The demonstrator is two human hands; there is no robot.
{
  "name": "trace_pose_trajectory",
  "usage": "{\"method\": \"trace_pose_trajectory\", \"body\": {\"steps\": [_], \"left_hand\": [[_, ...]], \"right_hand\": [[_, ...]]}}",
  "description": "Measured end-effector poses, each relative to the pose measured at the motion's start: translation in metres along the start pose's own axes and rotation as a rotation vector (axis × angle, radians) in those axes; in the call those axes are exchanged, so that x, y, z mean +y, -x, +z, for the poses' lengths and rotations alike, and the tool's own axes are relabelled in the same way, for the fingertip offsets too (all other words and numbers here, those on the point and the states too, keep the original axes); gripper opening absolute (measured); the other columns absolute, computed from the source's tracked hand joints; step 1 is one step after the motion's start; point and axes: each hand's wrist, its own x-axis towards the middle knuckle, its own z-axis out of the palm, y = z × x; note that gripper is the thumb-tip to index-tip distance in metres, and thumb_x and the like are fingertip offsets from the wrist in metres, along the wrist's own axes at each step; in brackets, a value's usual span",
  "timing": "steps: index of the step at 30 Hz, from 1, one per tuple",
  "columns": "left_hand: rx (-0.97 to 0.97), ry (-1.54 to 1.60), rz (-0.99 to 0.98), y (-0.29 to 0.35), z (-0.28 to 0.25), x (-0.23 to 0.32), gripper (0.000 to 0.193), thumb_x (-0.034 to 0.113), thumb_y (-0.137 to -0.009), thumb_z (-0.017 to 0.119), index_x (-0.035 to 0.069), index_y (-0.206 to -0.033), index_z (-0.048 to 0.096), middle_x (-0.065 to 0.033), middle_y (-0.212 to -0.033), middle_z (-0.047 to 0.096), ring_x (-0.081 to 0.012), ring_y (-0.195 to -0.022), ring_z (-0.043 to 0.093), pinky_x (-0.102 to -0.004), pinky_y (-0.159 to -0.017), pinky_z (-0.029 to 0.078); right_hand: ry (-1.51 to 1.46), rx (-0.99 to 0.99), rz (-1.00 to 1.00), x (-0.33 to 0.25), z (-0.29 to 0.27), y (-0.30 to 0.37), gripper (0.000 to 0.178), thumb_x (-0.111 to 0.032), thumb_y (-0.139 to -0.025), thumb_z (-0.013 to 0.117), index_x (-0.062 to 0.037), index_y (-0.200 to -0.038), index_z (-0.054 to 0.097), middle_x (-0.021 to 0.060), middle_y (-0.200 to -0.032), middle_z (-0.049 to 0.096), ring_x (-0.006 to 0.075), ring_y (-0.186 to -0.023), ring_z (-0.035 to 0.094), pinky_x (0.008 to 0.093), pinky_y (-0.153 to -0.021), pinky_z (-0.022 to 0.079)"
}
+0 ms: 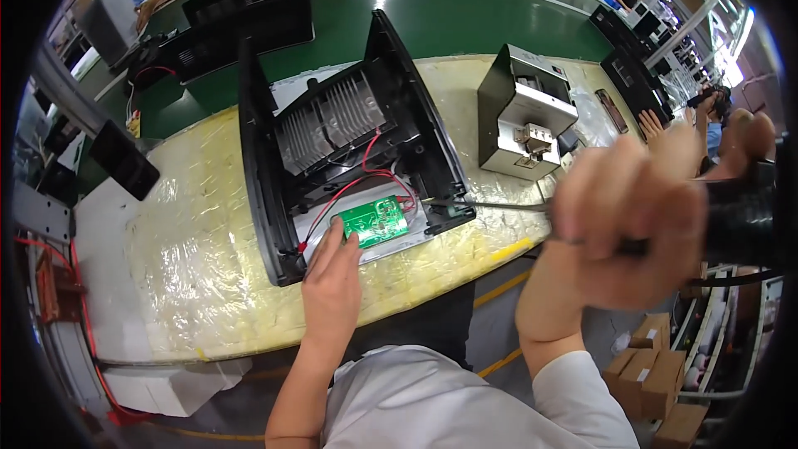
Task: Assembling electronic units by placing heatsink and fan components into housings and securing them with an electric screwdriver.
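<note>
A black plastic housing lies on the table before me, with a finned grey metal heat sink inside. Near its front lies a green circuit board, joined to red and black wires. My left hand rests its outstretched fingers on the board's left edge. My right hand, close to the camera and blurred, is closed around a black power screwdriver. The screwdriver's long thin bit points left to the housing's front right corner; whether the tip touches a screw cannot be made out.
A metal screw feeder box stands right of the housing. A phone lies beyond it, and a dark screen is mounted at left. Behind runs a green conveyor with other black housings. Co-workers sit at upper left and right.
</note>
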Motion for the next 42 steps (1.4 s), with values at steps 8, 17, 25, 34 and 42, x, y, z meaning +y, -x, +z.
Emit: {"method": "trace_pose_trajectory", "body": {"steps": [8,17,25,34,42], "left_hand": [[-0.05,0.06,-0.005,0.007,-0.002,-0.003,0.031,-0.011,-0.084,0.062,-0.003,-0.113,0.067,-0.0277,-0.134,0.06,-0.039,-0.125,0.059,-0.0437,-0.104,0.049],[-0.04,0.063,-0.01,0.003,-0.001,-0.006,0.023,-0.009,-0.085,0.065,-0.005,-0.107,0.068,-0.0253,-0.128,0.063,-0.0395,-0.119,0.062,-0.0448,-0.099,0.051],[-0.029,0.094,-0.014,0.004,-0.002,0.002,0.013,-0.006,-0.089,0.064,-0.007,-0.102,0.064,-0.027,-0.128,0.062,-0.0425,-0.114,0.062,-0.045,-0.096,0.051],[-0.057,0.123,0.003,-0.002,0.0,0.008,0.022,-0.008,-0.087,0.064,-0.005,-0.109,0.066,-0.0275,-0.129,0.061,-0.0444,-0.112,0.063,-0.0445,-0.092,0.054],[-0.021,0.022,0.044,-0.008,0.002,0.006,0.026,-0.004,-0.089,0.066,-0.007,-0.115,0.068,-0.023,-0.134,0.062,-0.0385,-0.115,0.065,-0.0385,-0.089,0.056]], "right_hand": [[0.093,-0.032,0.172,0.093,0.068,0.042,0.068,0.007,-0.093,0.057,0.0002,-0.149,0.017,0.0065,-0.071,0.053,0.0107,-0.049,0.05,0.0272,-0.048,0.047],[0.058,-0.033,0.258,0.119,0.078,0.054,0.064,0.01,-0.089,0.061,0.0021,-0.144,0.029,0.0049,-0.068,0.057,0.0095,-0.052,0.054,0.024,-0.048,0.045],[0.011,-0.028,0.334,0.122,0.077,0.046,0.058,0.01,-0.088,0.062,0.0014,-0.138,0.035,0.0027,-0.067,0.058,0.008,-0.05,0.053,0.0223,-0.047,0.043],[0.029,-0.015,0.407,0.123,0.071,0.042,0.042,0.0,-0.083,0.071,-0.0032,-0.12,0.052,-0.0002,-0.09,0.061,0.007,-0.077,0.053,0.0227,-0.069,0.045],[-0.113,-0.011,-0.009,0.031,-0.039,-0.009,0.009,-0.007,-0.1,0.05,-0.0006,-0.105,0.054,0.0021,-0.073,0.053,0.0099,-0.051,0.048,0.0291,-0.05,0.045]]}}
